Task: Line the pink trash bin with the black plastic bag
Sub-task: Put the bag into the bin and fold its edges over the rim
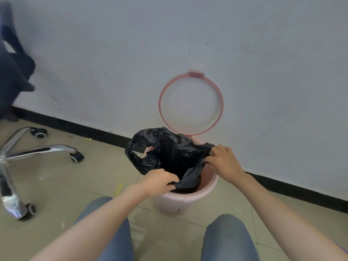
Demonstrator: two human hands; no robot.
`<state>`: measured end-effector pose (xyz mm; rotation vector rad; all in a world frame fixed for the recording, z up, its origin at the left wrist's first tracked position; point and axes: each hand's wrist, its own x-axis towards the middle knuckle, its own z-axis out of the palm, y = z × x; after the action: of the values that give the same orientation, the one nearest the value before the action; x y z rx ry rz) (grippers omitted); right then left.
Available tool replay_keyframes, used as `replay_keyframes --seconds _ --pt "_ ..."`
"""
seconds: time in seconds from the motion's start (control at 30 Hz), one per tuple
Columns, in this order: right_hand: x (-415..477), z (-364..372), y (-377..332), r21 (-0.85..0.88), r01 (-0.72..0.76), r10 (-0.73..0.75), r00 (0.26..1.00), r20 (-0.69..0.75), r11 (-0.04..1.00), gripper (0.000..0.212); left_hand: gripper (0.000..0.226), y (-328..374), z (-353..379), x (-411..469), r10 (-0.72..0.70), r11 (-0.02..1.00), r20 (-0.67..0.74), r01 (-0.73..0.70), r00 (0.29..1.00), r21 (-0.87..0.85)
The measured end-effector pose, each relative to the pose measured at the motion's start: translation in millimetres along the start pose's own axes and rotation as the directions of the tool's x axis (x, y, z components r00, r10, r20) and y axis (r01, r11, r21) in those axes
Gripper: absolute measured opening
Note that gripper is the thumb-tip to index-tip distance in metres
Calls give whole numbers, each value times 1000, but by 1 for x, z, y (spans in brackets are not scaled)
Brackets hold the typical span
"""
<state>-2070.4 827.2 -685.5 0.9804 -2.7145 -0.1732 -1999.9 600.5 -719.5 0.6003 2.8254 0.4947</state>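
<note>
The pink trash bin stands on the tiled floor against the wall. Its pink ring is flipped up and leans on the wall. The black plastic bag hangs crumpled over the bin's mouth, its body dipping inside and one handle loop drooping over the left side. My left hand pinches the bag's near edge at the front of the rim. My right hand grips the bag's edge at the right side of the rim. A bare part of the bin's inner wall shows between my hands.
An office chair with a chrome star base and castors stands at the left. A black skirting board runs along the wall. My knees in jeans are just before the bin. Small yellow scraps lie on the floor.
</note>
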Motion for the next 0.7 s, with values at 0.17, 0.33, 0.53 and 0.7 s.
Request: replay_keyframes --seconds 0.17,0.33,0.53,0.7 --pt "-19 5 12 -4 119 -119 993 11 993 33 10 -7 -14 -5 110 969 -352 -21 930 246" --pt "-29 18 14 55 21 -32 975 219 998 44 7 -6 -19 -4 -117 990 -411 74 904 -119" --pt "-51 28 16 77 -79 53 956 290 994 66 6 -21 -17 -6 -159 957 -74 135 985 -255" --pt "-61 26 12 104 21 -41 981 190 994 60 24 -27 -17 -8 -22 992 75 13 997 124"
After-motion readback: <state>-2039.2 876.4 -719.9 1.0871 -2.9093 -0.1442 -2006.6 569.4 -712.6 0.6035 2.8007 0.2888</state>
